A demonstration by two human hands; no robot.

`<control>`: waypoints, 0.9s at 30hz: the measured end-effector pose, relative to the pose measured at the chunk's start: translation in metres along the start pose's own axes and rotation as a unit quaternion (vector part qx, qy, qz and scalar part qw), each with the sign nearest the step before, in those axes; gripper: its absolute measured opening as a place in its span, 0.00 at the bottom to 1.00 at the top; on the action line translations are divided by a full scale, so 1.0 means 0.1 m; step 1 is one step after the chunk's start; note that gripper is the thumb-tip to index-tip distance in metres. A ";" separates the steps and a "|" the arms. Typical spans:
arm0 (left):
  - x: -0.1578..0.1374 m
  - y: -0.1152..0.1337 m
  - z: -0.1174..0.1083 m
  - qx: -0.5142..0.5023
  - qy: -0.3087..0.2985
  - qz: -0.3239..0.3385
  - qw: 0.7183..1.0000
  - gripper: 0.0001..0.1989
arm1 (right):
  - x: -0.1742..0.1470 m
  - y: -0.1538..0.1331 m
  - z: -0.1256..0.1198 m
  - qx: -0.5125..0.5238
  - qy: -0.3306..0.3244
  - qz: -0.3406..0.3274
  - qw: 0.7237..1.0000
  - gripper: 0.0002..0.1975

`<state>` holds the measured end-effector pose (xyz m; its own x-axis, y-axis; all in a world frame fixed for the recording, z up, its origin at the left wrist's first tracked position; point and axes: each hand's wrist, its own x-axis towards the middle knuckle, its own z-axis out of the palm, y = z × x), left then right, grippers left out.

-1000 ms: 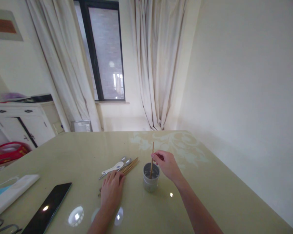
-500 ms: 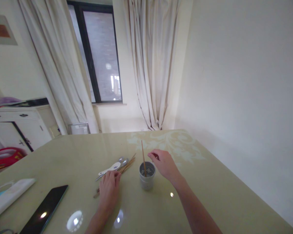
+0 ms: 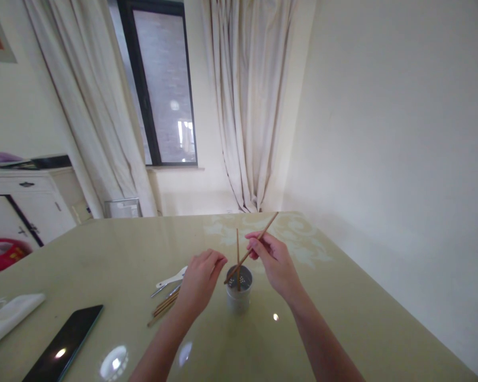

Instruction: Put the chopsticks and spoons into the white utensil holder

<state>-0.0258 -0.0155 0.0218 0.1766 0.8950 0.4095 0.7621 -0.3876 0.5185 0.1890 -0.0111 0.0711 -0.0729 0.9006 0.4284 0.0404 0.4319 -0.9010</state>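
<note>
Right grip (image 3: 271,258) pinching a chopstick (image 3: 252,248), its low tip over the cup (image 3: 239,291).

Another stick (image 3: 238,258) stands upright inside that cup on the counter (image 3: 342,323). My left grip (image 3: 201,278), just left of the cup, hangs loosely curled and holds nothing. More chopsticks (image 3: 163,307) and a white spoon (image 3: 172,278) lie farther left of the cup.

Brown chopstick (image 3: 258,238), grey holder (image 3: 239,298), pale-green table (image 3: 342,318).

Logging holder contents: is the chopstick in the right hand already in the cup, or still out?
Partly in. The chopstick slants from the right hand, its lower tip at the cup rim, beside one standing upright.
</note>
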 end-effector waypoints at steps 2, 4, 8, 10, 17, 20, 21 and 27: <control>0.02 -0.24 0.02 0.119 -0.071 -0.047 0.989 0.10 | 0.05 0.04 -0.08 -0.037 0.035 -0.010 0.999 0.20; 0.00 -0.45 0.05 0.174 -0.133 -0.096 0.971 0.09 | 0.08 0.11 -0.14 -0.092 0.053 -0.013 0.994 0.20; -0.08 -0.72 0.12 0.179 -0.165 -0.134 0.961 0.09 | 0.10 0.30 -0.13 -0.180 0.031 0.004 0.983 0.17; -0.10 -0.80 0.16 0.171 -0.169 -0.137 0.961 0.08 | 0.11 0.41 -0.10 -0.212 -0.013 0.033 0.977 0.15; -0.10 -0.96 0.25 0.140 -0.166 -0.137 0.966 0.08 | 0.13 0.63 -0.02 -0.288 -0.076 0.074 0.952 0.18; -0.11 -0.98 0.29 0.136 -0.167 -0.138 0.967 0.07 | 0.12 0.65 0.00 -0.316 -0.074 0.065 0.944 0.16; -0.11 -0.99 0.30 0.135 -0.166 -0.137 0.967 0.07 | 0.12 0.66 0.00 -0.324 -0.077 0.062 0.941 0.15; -0.11 -0.99 0.34 0.129 -0.148 -0.139 0.971 0.07 | 0.10 0.67 0.02 -0.360 -0.089 0.047 0.927 0.15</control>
<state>-0.0819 0.0209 -0.0600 0.0831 0.9962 0.0269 0.9302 -0.0872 0.3565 0.1888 0.0268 0.0149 -0.1963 0.9412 0.2748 0.7055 0.3302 -0.6271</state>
